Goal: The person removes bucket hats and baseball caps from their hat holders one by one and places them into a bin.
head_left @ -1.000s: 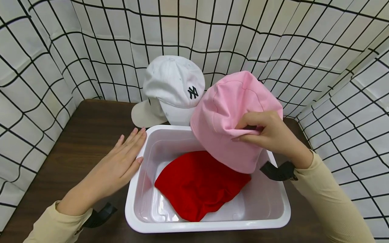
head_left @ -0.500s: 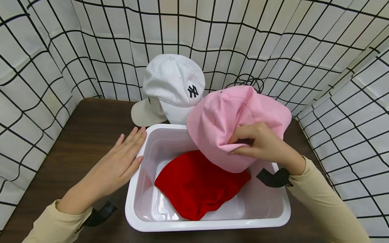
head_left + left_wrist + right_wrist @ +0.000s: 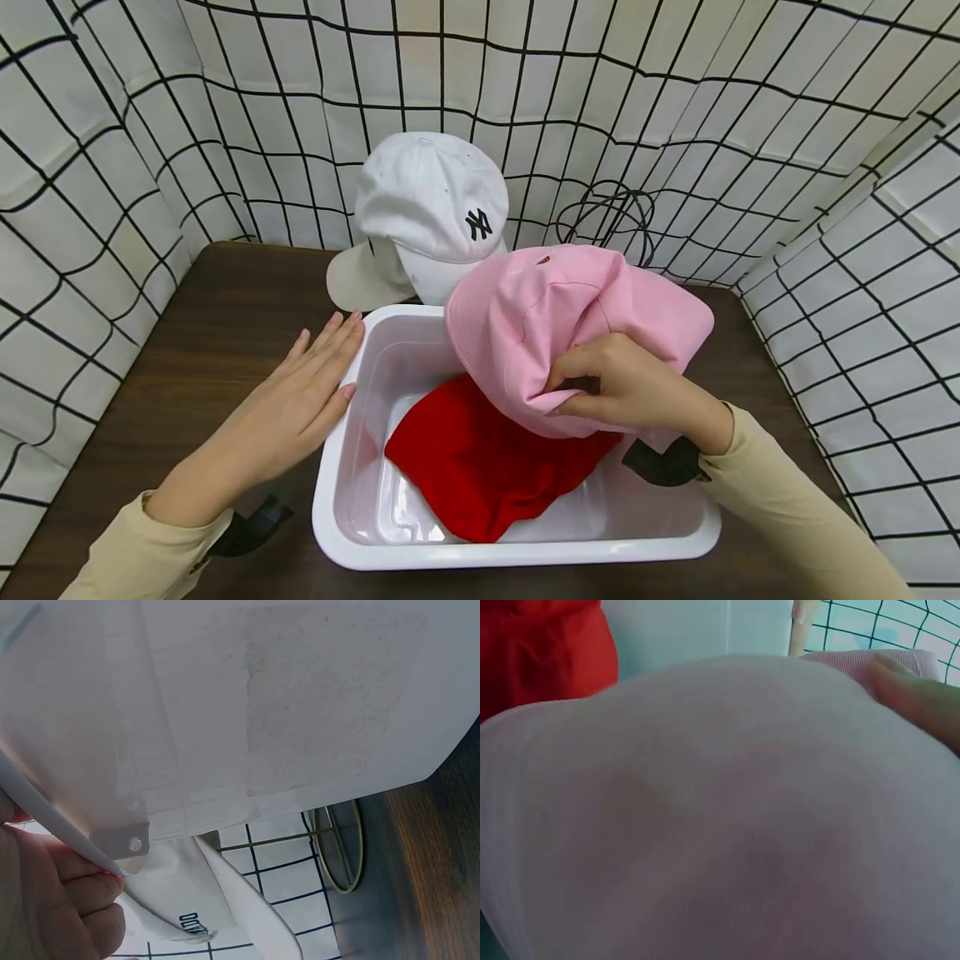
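Over the right rear of the white tub (image 3: 517, 552), the pink hat (image 3: 498, 337) was pinched in the right hand (image 3: 633, 382), thumb against fingers; the left hand (image 3: 288, 404), fingers straight, touched the tub's left rim. The hat seemed light, floppy (hardly fragile), best gripped by a gathered fold.

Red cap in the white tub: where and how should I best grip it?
Probably pinch the red cap by its near folds, coming from above on the near side: fabric creases there, while the pink hat overhangs its far side.
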Demonstrator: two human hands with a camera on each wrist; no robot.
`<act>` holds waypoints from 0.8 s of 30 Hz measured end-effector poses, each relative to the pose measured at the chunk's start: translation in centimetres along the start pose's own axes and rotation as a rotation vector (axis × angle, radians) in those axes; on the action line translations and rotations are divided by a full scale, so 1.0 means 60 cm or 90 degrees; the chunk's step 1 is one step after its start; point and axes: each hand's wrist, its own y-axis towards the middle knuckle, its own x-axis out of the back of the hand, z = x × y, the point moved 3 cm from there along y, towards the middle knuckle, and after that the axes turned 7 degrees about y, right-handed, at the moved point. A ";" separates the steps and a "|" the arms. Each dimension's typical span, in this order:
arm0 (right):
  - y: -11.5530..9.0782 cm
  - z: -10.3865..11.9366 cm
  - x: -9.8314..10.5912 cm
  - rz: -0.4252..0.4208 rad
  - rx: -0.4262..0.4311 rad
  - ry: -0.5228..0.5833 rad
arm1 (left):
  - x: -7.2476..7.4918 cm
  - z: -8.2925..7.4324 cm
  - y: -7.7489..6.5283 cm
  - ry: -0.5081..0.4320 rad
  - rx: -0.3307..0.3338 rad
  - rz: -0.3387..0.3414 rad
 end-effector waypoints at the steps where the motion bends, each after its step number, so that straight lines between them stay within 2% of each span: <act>1: 0.000 0.002 -0.001 -0.001 0.002 -0.006 | 0.000 0.000 0.001 0.001 0.001 0.000; 4: -0.003 0.011 -0.002 -0.019 0.024 -0.042 | -0.001 -0.001 0.002 -0.002 0.001 0.003; 9: -0.007 0.032 0.004 -0.085 0.103 -0.145 | 0.000 0.000 0.002 -0.002 0.003 0.009; 14: -0.009 0.039 0.011 -0.115 0.133 -0.161 | -0.001 0.001 0.002 -0.002 0.005 0.011; 19: -0.008 0.041 0.000 -0.077 0.152 -0.119 | -0.001 0.001 0.002 -0.002 0.005 0.009; 24: -0.003 0.036 -0.026 -0.021 0.159 -0.133 | -0.001 0.001 0.002 -0.003 0.005 0.008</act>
